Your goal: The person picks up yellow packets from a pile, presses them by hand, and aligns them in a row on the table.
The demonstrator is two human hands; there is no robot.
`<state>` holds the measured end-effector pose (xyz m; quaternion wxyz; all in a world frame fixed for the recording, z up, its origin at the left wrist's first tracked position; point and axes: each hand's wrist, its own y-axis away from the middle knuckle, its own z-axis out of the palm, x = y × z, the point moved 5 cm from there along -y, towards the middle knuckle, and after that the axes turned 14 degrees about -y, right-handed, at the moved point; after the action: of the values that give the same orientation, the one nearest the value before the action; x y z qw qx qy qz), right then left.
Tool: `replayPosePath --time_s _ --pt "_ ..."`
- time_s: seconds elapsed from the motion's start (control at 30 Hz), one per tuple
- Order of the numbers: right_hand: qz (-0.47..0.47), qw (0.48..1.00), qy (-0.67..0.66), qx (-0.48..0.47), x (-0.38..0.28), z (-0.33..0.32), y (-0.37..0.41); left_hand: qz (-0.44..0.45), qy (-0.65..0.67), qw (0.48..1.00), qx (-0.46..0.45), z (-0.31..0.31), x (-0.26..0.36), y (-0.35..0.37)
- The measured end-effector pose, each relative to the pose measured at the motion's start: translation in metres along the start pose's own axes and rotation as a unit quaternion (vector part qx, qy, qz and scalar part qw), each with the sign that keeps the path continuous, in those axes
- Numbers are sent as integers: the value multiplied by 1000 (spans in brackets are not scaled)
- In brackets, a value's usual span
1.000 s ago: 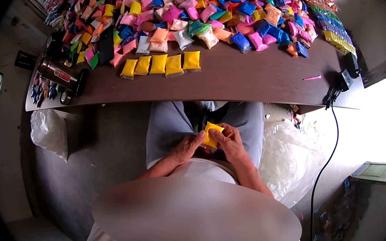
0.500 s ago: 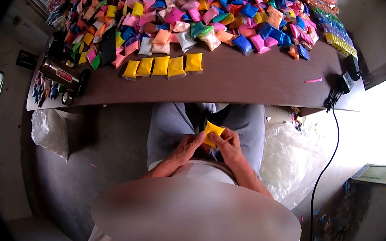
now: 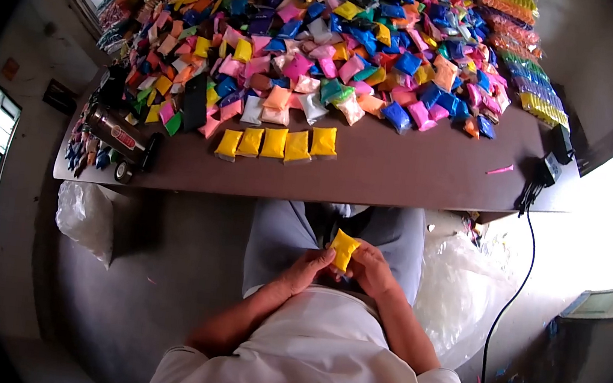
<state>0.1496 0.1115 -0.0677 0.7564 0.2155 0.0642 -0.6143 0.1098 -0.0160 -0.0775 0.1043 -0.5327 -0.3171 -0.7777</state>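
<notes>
Yellow packet [image 3: 344,249], pinched between half-curled left hand [image 3: 307,268] and right hand [image 3: 375,270] before the table [image 3: 415,170], could, I judge remotely, split if oversqueezed.

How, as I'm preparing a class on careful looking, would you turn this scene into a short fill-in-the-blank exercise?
1. The packet held between the left hand and the right hand is coloured ____.
2. On the table, the separate row of packets near the front edge numbers ____.
3. In the picture, the black cable hangs down at the table's ____ end.

Missing words: yellow; five; right.
</notes>
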Motion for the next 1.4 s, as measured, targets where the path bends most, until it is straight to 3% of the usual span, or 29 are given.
replayPosePath --time_s 0.13,0.3,0.4,0.47,0.6,0.7,0.8,0.97,1.03,1.1,1.2,1.37,1.4 --pt "-25 997 42 -57 -4 19 2 -13 7 1000 12 -7 -16 -7" --pt "-4 993 113 -26 -3 12 2 -38 -135 990 11 -2 6 4" --pt "-45 991 124 3 -5 6 3 -70 -71 995 8 1 -3 1" --pt "-94 982 164 26 -11 8 5 -54 -87 995 7 2 -1 2" --pt "-98 978 181 15 -12 0 8 -60 -20 998 -12 6 -3 2" --pt "-94 946 307 54 -10 -2 6 2 -94 996 6 7 14 7" --pt "-97 929 354 53 -10 5 6 -27 -148 989 6 5 18 9" --pt "-151 928 338 37 -15 19 9 3 -128 991 46 6 15 6" --pt "-200 901 373 100 -38 31 10 -3 -135 990 43 5 11 6" --pt "-248 878 394 113 -60 33 -3 -23 -13 999 35 -2 -13 -4" --pt "-353 757 530 149 -103 50 -26 -62 38 996 50 -10 -28 -12" --pt "-363 663 625 196 -141 82 -83 -81 82 991 72 -14 -30 -13" --pt "-362 664 625 194 -142 83 -95 -81 97 989 76 -16 -33 -13"
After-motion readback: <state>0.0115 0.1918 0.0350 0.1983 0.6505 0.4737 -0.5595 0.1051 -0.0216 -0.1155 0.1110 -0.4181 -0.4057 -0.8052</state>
